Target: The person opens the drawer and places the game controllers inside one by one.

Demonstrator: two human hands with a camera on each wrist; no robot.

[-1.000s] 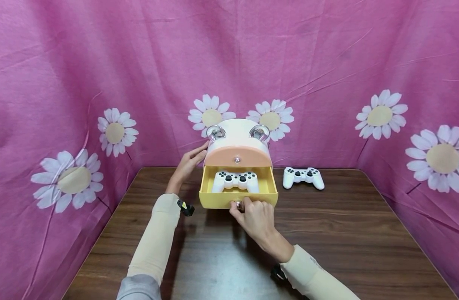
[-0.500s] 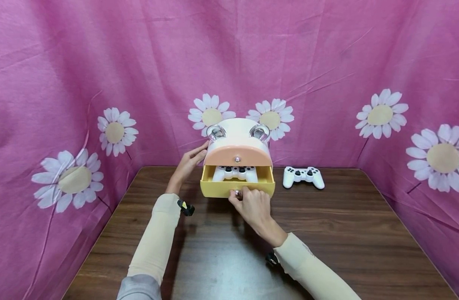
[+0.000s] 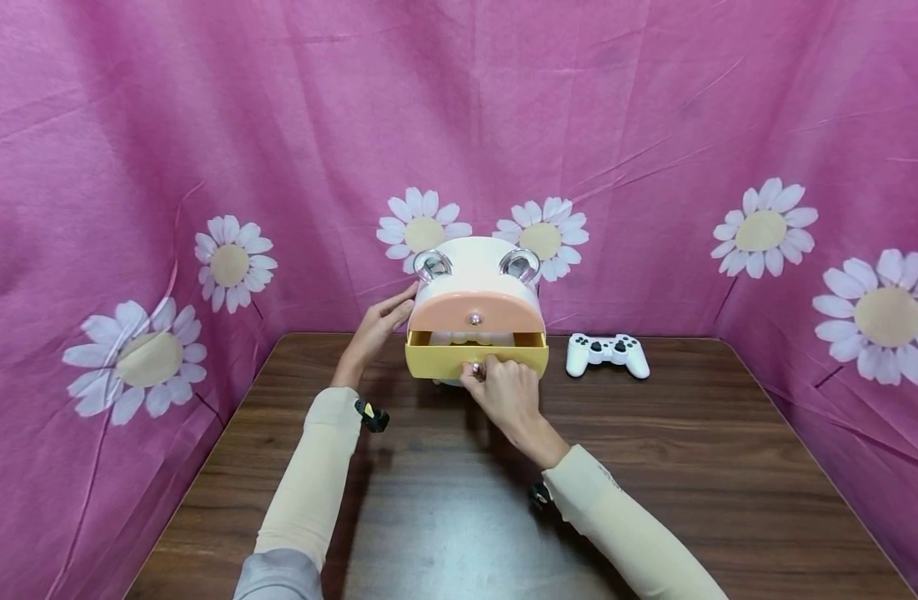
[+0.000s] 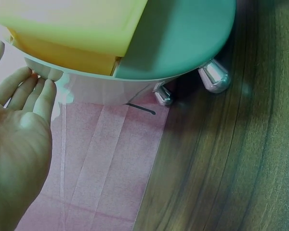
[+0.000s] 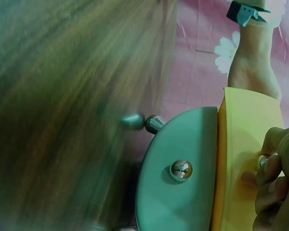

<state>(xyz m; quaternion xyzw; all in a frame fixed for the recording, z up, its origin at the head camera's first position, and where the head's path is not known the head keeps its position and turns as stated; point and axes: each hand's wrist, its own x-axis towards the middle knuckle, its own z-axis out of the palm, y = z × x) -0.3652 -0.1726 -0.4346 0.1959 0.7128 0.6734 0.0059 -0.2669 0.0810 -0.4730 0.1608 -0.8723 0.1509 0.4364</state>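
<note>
A small rounded cabinet with a white top [image 3: 475, 260] stands at the table's back, with a peach drawer [image 3: 459, 313] above a yellow drawer [image 3: 436, 360]. The yellow drawer sticks out partway, and a white controller [image 3: 462, 338] shows only as a strip inside it. My right hand [image 3: 508, 398] pinches the drawer's silver knob [image 5: 263, 160] between thumb and fingers. My left hand [image 3: 376, 333] rests with extended fingers on the cabinet's left side; its fingertips touch the side in the left wrist view. A green lower front [image 5: 183, 144] with a round knob [image 5: 181, 170] shows below the yellow drawer.
Another white controller [image 3: 607, 355] lies on the wooden table [image 3: 684, 467] to the right of the cabinet. Silver feet [image 4: 214, 77] hold the cabinet up. A pink curtain with daisies [image 3: 760, 230] hangs behind and at both sides.
The yellow drawer has slid back into the cabinet, with my right hand moving along on its knob. The controller inside is now mostly hidden. My left hand has stayed in place.
</note>
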